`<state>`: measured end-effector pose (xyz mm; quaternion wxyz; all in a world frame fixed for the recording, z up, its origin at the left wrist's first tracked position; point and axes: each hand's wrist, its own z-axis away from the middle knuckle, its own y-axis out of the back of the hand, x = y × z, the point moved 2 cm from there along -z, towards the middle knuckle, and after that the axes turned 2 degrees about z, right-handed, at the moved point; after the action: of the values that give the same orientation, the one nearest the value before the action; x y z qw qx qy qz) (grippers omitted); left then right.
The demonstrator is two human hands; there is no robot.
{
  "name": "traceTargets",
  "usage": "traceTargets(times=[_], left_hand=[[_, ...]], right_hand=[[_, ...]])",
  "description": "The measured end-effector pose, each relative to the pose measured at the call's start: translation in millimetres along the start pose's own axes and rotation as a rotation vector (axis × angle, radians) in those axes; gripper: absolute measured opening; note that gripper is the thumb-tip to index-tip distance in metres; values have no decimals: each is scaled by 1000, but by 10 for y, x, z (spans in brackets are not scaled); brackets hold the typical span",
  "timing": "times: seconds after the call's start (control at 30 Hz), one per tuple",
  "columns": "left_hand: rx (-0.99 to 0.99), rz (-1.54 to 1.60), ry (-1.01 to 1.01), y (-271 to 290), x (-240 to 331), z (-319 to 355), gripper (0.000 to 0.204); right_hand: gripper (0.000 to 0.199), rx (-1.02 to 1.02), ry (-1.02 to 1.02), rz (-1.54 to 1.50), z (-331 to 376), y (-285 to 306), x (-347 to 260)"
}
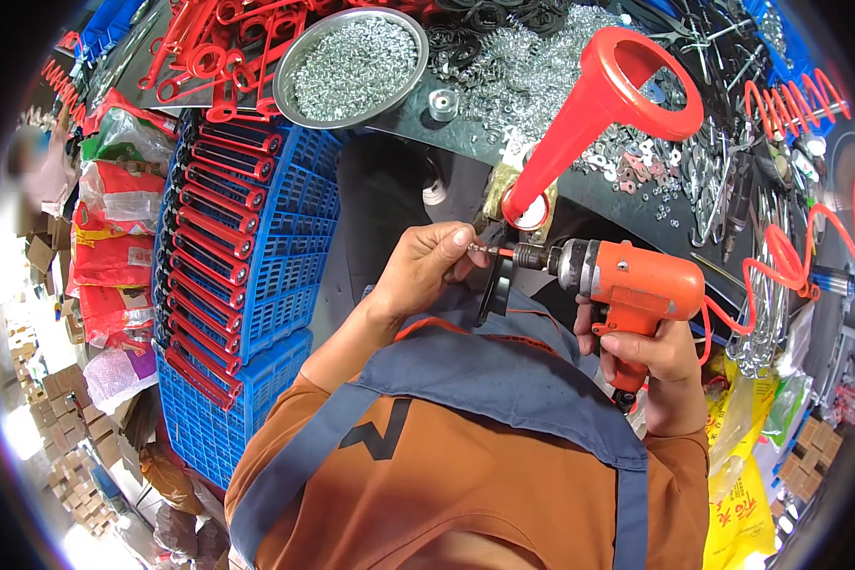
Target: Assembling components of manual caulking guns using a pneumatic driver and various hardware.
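Note:
My right hand (663, 353) is wrapped round the grip of an orange pneumatic driver (648, 281), whose bit points left. At the bit's end, the fingers of my left hand (426, 264) pinch a small screw-like metal piece (477, 249). Just above the bit stands a red ring-ended handle (572, 133), its narrow end resting at a yellowish holder (500, 188) by the table's edge. A dark flat part (495, 291) hangs beside the bit and my left fingertips; what it joins to is hidden.
A metal bowl (289, 95) of small fasteners and red handles (199, 57) lie on the dark table (484, 138). Loose metal parts (532, 76) spread across it. Blue crates (294, 209) with rows of red handles stand at left. A red coiled hose (779, 256) hangs at right.

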<state>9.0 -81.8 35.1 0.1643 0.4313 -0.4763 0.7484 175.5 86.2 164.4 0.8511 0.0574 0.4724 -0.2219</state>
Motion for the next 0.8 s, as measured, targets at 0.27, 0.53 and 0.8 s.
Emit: traceTargets(times=[0.27, 0.53, 0.8], left_hand=[[17, -53, 135, -57, -29, -2, 37], [94, -676, -107, -67, 229, -280, 48], [-195, -1112, -290, -86, 113, -926, 59]], right_hand=[[45, -169, 118, -79, -12, 150, 144], [47, -16, 94, -121, 159, 373, 69], [51, 194, -118, -121, 36, 703, 243]])
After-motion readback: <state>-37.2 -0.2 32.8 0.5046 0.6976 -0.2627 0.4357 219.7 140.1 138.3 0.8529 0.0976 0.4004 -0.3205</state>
